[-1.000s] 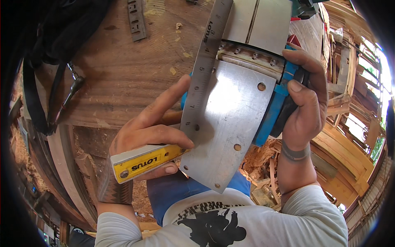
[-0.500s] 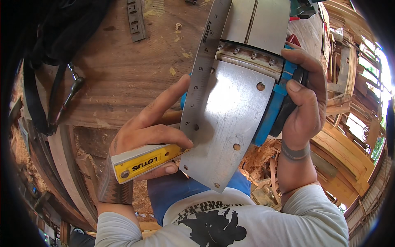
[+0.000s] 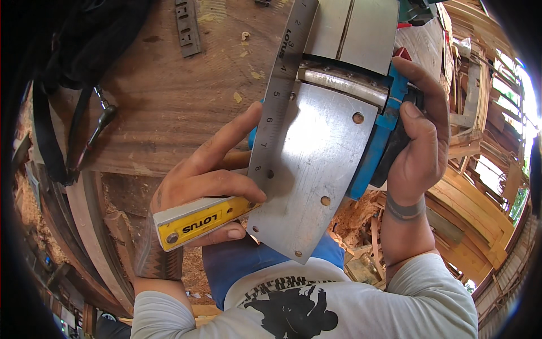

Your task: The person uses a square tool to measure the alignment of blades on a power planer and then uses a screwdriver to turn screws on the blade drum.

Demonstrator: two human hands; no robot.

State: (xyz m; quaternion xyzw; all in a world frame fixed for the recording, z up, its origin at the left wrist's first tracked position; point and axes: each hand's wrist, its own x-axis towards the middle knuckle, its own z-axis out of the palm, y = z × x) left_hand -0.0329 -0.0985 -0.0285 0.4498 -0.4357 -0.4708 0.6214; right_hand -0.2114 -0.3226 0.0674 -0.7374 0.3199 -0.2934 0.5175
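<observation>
An electric planer (image 3: 333, 152) lies upside down with its shiny metal sole facing up. Between its two sole plates shows the cutter drum (image 3: 341, 83). A try square with a yellow handle (image 3: 197, 224) rests its steel blade (image 3: 275, 107) along the left edge of the sole. My left hand (image 3: 206, 175) is closed round the square's handle end, its index finger stretched against the blade. On the planer's right side, my right hand (image 3: 423, 141) curls round the blue and black housing, fingertips near the drum's end.
The planer lies on a wooden bench (image 3: 169, 124). A slotted metal strip (image 3: 188, 28) lies at the back. To the left are a black bag (image 3: 96, 39) and a thin metal tool with a dark handle (image 3: 104, 118). Stacked timber (image 3: 474, 209) stands at the right.
The cutter drum has turned, so a smooth rounded face shows where a row of bolts was. My right thumb and fingers have shifted slightly; the left hand and square stay put.
</observation>
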